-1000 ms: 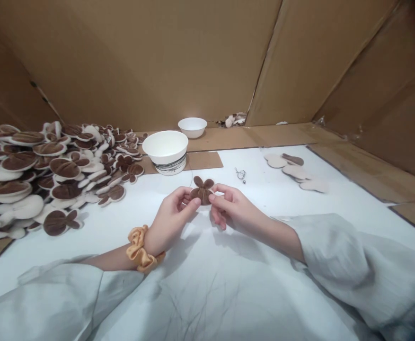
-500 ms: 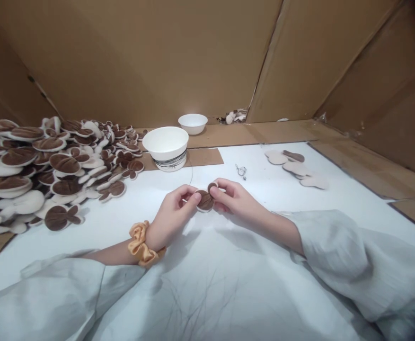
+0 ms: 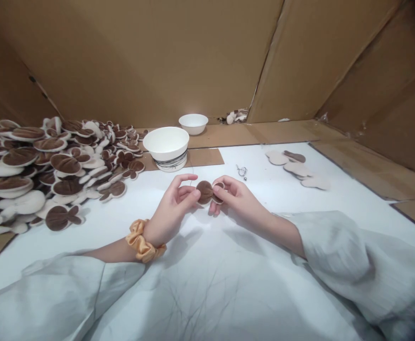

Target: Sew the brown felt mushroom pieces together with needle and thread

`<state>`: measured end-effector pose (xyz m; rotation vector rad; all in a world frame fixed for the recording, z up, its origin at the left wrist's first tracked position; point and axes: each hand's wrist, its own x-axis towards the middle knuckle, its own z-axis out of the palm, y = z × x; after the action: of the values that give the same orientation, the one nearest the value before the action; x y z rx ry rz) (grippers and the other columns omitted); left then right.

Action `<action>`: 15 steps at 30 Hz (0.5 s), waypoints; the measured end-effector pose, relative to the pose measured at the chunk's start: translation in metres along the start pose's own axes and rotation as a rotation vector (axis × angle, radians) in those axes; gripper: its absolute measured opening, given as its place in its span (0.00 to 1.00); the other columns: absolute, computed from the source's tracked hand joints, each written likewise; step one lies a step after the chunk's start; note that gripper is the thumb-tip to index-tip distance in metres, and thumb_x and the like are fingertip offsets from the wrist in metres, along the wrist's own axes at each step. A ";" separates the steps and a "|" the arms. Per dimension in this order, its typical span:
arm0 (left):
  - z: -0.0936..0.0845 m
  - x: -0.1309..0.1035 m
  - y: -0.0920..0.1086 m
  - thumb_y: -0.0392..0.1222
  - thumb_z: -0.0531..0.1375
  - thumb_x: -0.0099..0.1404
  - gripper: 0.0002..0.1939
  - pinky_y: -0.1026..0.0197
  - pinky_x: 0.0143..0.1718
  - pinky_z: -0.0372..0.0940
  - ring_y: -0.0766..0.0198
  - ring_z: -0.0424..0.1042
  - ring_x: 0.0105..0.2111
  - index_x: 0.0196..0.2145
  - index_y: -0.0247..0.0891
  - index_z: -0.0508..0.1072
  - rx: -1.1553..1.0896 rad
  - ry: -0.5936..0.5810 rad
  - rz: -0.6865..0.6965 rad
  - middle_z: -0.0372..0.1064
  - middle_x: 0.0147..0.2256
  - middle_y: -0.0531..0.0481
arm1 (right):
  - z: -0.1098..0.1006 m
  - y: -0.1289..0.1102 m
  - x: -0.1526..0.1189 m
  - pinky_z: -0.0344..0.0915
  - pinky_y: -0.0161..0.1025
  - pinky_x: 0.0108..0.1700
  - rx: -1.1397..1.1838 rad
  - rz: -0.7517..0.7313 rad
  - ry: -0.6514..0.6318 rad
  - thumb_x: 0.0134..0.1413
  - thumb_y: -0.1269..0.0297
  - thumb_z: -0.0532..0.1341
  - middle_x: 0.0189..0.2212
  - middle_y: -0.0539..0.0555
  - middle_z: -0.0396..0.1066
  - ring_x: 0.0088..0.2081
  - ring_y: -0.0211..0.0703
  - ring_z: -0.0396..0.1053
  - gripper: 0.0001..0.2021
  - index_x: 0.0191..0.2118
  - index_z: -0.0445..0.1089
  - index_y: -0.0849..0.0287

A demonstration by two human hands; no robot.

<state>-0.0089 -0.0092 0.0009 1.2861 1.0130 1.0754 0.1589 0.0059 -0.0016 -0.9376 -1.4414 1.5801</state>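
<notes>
Between my two hands, above the white tabletop, is a small brown plush piece (image 3: 204, 192) with a pale edge, a round part and smaller ear-like lobes. My left hand (image 3: 179, 201) pinches the round part at its left side, thumb in front, index finger raised off it. At the other end my right hand (image 3: 233, 194) grips the lobes between thumb and fingers. A thin dark thread rises near my left fingers toward the white bowl (image 3: 166, 142), which has black thread wound around its base.
A large heap of brown and cream plush pieces (image 3: 65, 163) fills the left side. Behind stands a smaller white bowl (image 3: 193, 124). A small tangle of thread (image 3: 242, 171) lies right of centre. Several flat cream pieces (image 3: 297, 169) lie farther right. Cardboard walls (image 3: 150, 57) enclose the table.
The plush piece has turned so its round part points left and its lobes right. My left index finger has lifted away from it. My right fingers have shifted on the lobes.
</notes>
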 end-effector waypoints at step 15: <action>0.003 -0.003 0.002 0.41 0.61 0.55 0.11 0.63 0.30 0.67 0.65 0.72 0.29 0.36 0.35 0.67 0.079 0.078 0.011 0.71 0.30 0.50 | 0.005 -0.003 -0.002 0.61 0.33 0.23 0.007 -0.001 -0.008 0.49 0.62 0.61 0.20 0.45 0.65 0.21 0.35 0.68 0.12 0.32 0.55 0.58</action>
<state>-0.0065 -0.0125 0.0026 1.3226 1.1175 1.1110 0.1554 0.0026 0.0019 -0.9277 -1.4411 1.5889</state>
